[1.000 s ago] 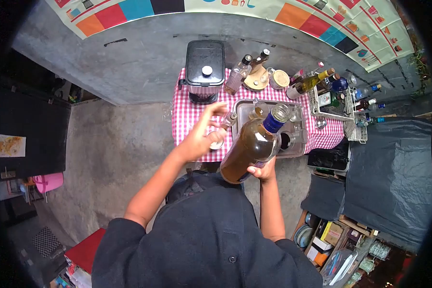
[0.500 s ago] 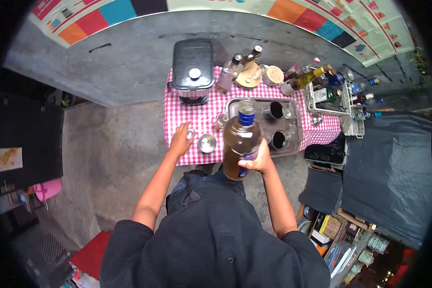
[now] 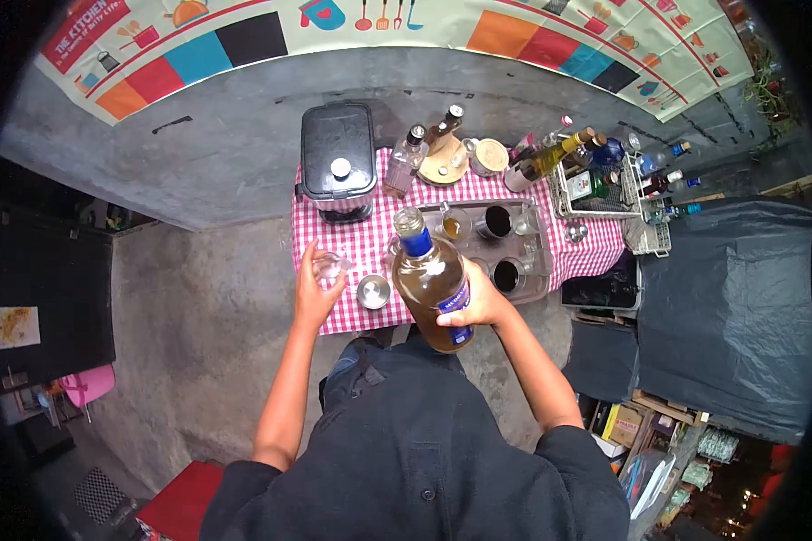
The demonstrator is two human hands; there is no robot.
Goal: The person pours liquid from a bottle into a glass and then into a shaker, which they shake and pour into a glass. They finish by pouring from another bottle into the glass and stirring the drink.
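Note:
My right hand (image 3: 480,298) is wrapped around a large glass bottle (image 3: 424,279) with a blue neck band, a blue label and brownish liquid inside. The bottle has no cap and leans slightly left, above the front of the checked table. My left hand (image 3: 316,296) curves its thumb and fingers around a small clear glass (image 3: 331,265) at the table's left front. Between the two hands stands a metal cup (image 3: 373,291). Behind the bottle is a tray (image 3: 537,287) with dark-filled glasses (image 3: 494,222) and a glass mug of amber liquid (image 3: 453,225); the bottle hides part of the tray.
A black lidded container (image 3: 337,149) stands at the table's back left. Farther right are capped bottles (image 3: 406,162), a wooden board (image 3: 444,167), a jar (image 3: 489,157) and a crate of bottles (image 3: 595,203). A grey wall (image 3: 244,117) rises behind.
The view has shifted, showing more of the wall banner. My left hand and the clear glass have moved slightly left of the metal cup. The bottle has turned, showing more label, and uncovers the amber mug.

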